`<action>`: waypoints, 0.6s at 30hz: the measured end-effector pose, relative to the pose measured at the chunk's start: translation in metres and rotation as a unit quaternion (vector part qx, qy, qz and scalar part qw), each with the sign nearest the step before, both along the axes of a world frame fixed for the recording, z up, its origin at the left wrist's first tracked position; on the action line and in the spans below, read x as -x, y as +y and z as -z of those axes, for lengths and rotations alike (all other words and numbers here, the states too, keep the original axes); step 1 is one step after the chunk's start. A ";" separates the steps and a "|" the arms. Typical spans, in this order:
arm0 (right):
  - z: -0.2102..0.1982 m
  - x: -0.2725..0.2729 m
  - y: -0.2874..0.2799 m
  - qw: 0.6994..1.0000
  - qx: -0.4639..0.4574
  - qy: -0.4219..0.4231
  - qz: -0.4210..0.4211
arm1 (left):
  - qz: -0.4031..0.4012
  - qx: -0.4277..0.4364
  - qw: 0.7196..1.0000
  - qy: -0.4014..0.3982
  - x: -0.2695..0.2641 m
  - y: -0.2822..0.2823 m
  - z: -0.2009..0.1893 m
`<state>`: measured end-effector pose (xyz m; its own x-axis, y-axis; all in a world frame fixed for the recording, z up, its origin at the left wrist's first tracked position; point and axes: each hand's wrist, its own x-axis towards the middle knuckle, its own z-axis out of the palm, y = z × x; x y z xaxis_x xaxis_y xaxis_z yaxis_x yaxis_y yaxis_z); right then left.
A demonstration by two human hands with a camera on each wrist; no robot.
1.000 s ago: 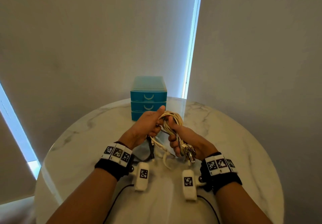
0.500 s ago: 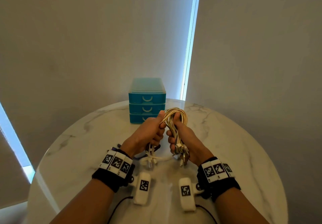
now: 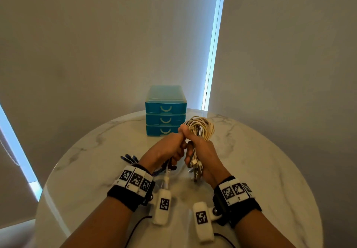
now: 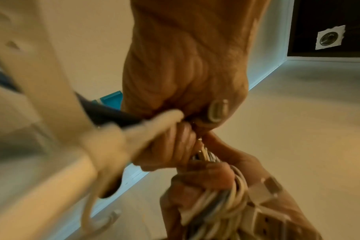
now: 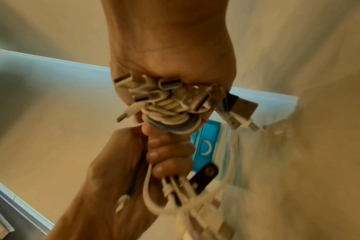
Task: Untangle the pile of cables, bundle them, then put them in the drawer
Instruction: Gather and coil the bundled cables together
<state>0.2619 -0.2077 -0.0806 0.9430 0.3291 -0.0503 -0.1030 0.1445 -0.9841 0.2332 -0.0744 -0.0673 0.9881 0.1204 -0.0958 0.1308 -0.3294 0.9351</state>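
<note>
Both fists are sitting higher and closer together than a second ago, and the looped end of the coil of cream and white charging cables [image 3: 201, 127] is now rising above the knuckles. The right hand [image 3: 201, 155] is clenching the coil at its waist, fingers fully curled, with the metal plugs [image 5: 175, 97] spilling below the palm. The left hand [image 3: 164, 151] is likewise closed tight, pulling a loose white cable tail [image 4: 146, 129] and a dark strap [image 4: 109, 113] taut. The bundle is hanging above the round marble-patterned table [image 3: 260, 160], in front of the small teal plastic drawer unit [image 3: 166, 110], whose three drawers all appear closed. To wrap well, I judge the left hand should be keeping the tail tensioned while the right is holding the loops firmly so none slip. Motion blur is smearing both wrist views, so whether the strap is already encircling the bundle cannot be told; blue cables [image 3: 129, 159] are partly hiding behind the left wrist.
</note>
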 end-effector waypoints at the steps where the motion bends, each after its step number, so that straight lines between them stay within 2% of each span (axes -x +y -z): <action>1: 0.002 -0.001 0.003 0.998 -0.043 0.040 0.008 | 0.011 0.036 0.999 0.018 0.002 -0.003 0.000; 5: 0.008 -0.011 0.003 0.988 -0.107 0.115 0.014 | 0.075 0.183 0.980 0.035 0.002 -0.004 0.009; 8: 0.009 -0.018 -0.002 0.984 -0.129 0.120 0.022 | 0.084 0.239 0.966 0.042 -0.003 -0.002 0.010; 11: 0.007 -0.019 -0.006 0.987 -0.135 0.092 -0.001 | 0.066 0.174 0.982 0.038 -0.003 -0.003 0.007; 15: -0.003 -0.012 -0.015 0.997 -0.065 0.019 -0.039 | 0.063 0.113 0.991 0.043 0.000 -0.001 -0.001; 18: -0.008 -0.012 -0.014 0.993 -0.107 0.043 -0.018 | 0.079 0.109 0.991 -0.010 -0.003 -0.004 -0.001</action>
<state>0.2738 -0.2220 -0.0728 0.9257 0.3743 -0.0552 -0.1942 0.3449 -0.9183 0.2361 -0.0787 -0.0667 0.9949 -0.0578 -0.0830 0.0747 -0.1333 0.9883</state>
